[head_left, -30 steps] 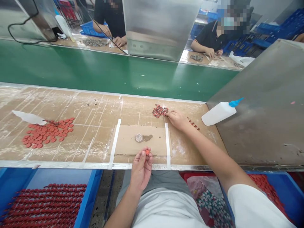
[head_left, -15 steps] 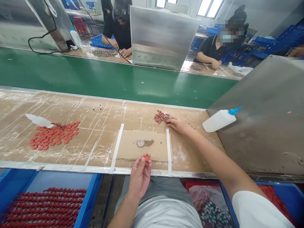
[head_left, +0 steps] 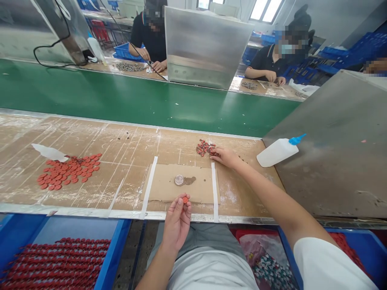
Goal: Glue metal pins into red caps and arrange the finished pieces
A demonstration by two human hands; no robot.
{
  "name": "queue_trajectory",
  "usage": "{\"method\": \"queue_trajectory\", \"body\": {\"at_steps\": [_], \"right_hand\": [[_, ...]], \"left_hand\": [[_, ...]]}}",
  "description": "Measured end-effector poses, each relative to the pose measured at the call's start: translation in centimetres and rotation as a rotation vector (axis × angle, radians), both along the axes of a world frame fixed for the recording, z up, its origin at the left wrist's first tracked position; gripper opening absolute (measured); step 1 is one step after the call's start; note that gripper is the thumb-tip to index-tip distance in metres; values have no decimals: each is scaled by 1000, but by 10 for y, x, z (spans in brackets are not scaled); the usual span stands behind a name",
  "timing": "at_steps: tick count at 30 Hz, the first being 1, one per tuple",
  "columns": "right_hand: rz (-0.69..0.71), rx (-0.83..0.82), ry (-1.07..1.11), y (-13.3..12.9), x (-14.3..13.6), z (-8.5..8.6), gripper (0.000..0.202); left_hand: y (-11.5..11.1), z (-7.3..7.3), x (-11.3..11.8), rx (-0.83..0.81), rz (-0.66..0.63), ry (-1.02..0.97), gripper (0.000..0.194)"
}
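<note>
My left hand (head_left: 177, 221) pinches a small red disc (head_left: 185, 199) between thumb and fingers, just over the near edge of a cardboard sheet (head_left: 163, 189). On that sheet sits a small round dish (head_left: 179, 180) beside a dark wet stain. My right hand (head_left: 225, 156) reaches to a little pile of red and dark small parts (head_left: 204, 147), its fingertips at the pile's right side. Whether those fingers have hold of a part is hidden. A larger group of red discs (head_left: 69, 171) lies on the table at the left.
A white squeeze bottle (head_left: 278, 152) with a blue nozzle leans by a metal panel (head_left: 326, 161) at the right. Blue bins (head_left: 122, 241) with red parts stand below the table edge. Beyond a green belt (head_left: 127, 96), two people work with their hands.
My left hand still holds the red disc, and my right hand stays at the pile with its fingers slightly shifted. Across the belt, the right-hand person's hands have moved.
</note>
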State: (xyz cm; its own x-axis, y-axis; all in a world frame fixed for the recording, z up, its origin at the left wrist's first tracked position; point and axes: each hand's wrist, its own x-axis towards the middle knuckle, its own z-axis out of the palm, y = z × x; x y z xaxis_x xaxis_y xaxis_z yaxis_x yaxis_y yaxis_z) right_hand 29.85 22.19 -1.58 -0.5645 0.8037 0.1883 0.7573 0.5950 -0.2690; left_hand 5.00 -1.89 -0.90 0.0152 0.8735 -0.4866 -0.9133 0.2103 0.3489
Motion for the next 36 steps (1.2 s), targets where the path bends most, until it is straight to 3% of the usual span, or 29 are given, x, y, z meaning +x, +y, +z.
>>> {"method": "queue_trajectory", "body": {"at_steps": [7, 12, 18, 24, 28, 32, 36], "right_hand": [[3, -53, -12, 0, -14, 14, 13], [-74, -36, 75, -16, -21, 20, 14], [-247, -111, 437, -42, -32, 6, 24], [-356, -84, 527, -60, -42, -6, 22], [-429, -143, 854, -80, -67, -3, 33], [-386, -246, 1037, -107, -103, 7, 32], [-248, -123, 934, -124, -130, 14, 17]], "left_hand": [[1, -1, -1, -13, 18, -1, 18], [0, -1, -4, -11, 17, 2, 22], [0, -8, -12, -7, 41, 13, 28], [1, -16, -25, 18, 96, 7, 26], [3, -19, -31, 40, 141, 11, 25], [6, -17, -30, 50, 138, 36, 25], [7, -13, -27, 53, 134, 54, 24]]}}
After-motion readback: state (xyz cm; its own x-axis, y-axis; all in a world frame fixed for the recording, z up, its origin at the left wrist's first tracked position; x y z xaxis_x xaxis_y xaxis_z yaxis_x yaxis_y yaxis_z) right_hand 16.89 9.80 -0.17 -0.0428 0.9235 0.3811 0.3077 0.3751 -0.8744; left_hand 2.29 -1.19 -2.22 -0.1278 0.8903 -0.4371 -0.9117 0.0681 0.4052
